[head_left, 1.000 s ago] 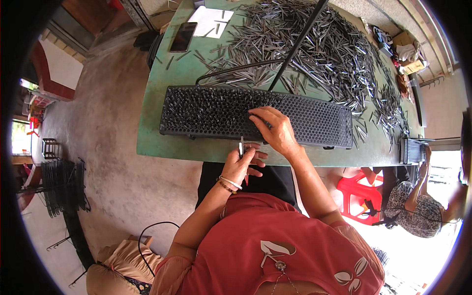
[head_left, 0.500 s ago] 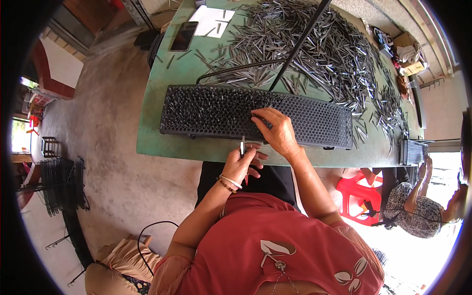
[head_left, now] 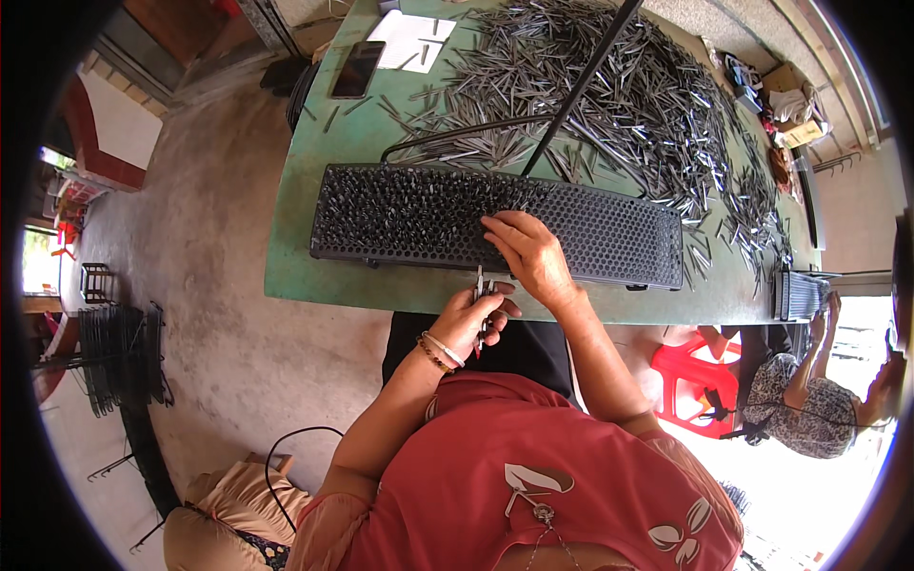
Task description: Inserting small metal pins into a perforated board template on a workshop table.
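Observation:
A long black perforated tray lies along the table's near edge. Thin dark pieces stand packed in the holes of its left and middle part, while bare holes show on the right. My right hand rests over the tray's middle, fingertips pinched at the edge of the packed part; whatever is between them is hidden. Just in front of the tray, my left hand is closed around a few slim dark strips, their ends sticking up past the fingers.
A big heap of loose dark strips covers the green table behind the tray. A black metal rod slants over it. A phone and white paper lie far left. At right, another person works near a red stool.
My left hand has curled its fingers in more around the strips, which have shifted slightly right. My right hand has moved a little toward me and left over the tray.

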`<state>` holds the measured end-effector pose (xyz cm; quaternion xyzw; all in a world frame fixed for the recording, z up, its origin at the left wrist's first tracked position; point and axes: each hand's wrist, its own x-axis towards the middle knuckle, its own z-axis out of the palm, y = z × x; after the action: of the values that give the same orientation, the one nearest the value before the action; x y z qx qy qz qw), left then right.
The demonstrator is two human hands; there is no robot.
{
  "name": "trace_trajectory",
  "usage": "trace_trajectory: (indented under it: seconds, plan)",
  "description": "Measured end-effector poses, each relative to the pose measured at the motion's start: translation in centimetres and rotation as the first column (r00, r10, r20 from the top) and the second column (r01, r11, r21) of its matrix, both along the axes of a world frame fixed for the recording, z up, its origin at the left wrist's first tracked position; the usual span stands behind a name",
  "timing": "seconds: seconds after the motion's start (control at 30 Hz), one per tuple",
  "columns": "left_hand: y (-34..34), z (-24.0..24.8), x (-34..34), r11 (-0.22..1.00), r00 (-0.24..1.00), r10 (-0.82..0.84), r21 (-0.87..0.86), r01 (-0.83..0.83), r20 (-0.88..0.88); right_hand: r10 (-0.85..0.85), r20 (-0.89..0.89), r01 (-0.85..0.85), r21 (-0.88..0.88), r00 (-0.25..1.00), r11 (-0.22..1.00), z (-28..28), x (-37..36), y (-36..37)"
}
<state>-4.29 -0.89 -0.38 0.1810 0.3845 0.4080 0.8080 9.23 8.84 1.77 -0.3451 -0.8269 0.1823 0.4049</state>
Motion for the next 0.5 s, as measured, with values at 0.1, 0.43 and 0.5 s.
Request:
trace_trajectory:
  seconds: [0.1, 0.43, 0.5]
  plan:
    - [-0.1, 0.0, -0.1, 1.0, 0.999, -0.02, -0.01, 0.021, 0.042, 0.013, 0.065, -0.012, -0.008, 0.998, 1.0, -0.3, 0.3, -0.3]
    - [0.1, 1.3, -0.5, 0.999, 0.963, -0.022, 0.034, 0.013, 0.27, -0.034, -0.145, -0.044, -0.504, 0.989, 0.862, 2.5, 1.4, -2.0]
    - [0.2, 1.7, -0.6, 0.997, 0.964, -0.066, 0.066, 0.051, 0.256, 0.056, -0.159, -0.139, -0.579, 0.986, 0.804, 2.6, 2.0, -2.7]
